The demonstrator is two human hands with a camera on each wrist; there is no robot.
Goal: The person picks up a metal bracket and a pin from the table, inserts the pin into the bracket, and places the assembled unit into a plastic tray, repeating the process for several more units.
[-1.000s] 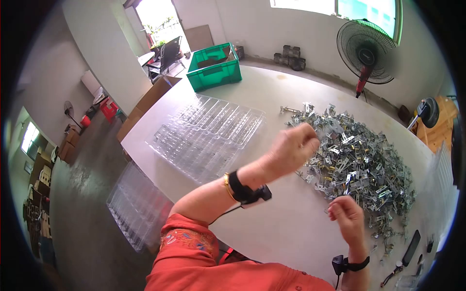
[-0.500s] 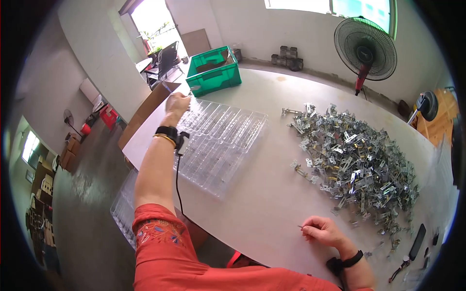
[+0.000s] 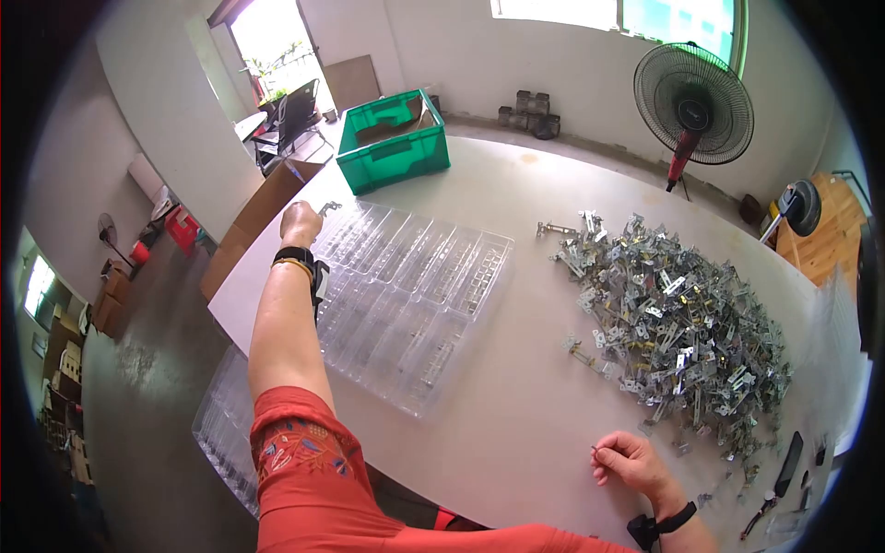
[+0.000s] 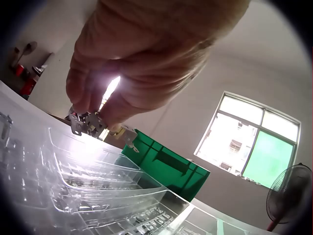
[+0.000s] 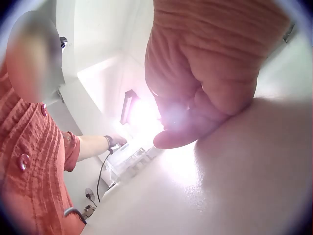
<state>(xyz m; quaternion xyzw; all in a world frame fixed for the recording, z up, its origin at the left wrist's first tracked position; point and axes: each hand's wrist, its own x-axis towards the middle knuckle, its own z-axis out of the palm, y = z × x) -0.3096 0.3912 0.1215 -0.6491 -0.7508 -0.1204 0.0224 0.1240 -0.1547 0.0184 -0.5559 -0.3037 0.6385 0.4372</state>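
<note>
In the head view my left hand [image 3: 301, 223] reaches over the far left corner of a clear plastic compartment tray [image 3: 417, 304]. Small metal fittings [image 4: 92, 124], stamped with holes and one yellowish, are pinched in its fingertips, seen from below in the left wrist view. Compartments of the tray hold rows of similar metal pieces. My right hand [image 3: 636, 461] rests on the white table [image 3: 516, 442], fingers curled and thumb against the index finger. A small dark tip [image 3: 594, 449] sticks out of that pinch; the rest of it is hidden.
A heap of loose metal fittings [image 3: 682, 323] covers the table's right side. Behind the tray stands a green crate [image 3: 396, 161]. More clear trays [image 3: 221, 433] sit low at the left. Black-handled tools [image 3: 788, 465] lie at the right edge; a fan [image 3: 693, 115] stands beyond.
My left hand has gone from the heap leftward to the tray's far corner, carrying fittings. The right hand has moved from the heap's near edge toward the table's front edge and settled there.
</note>
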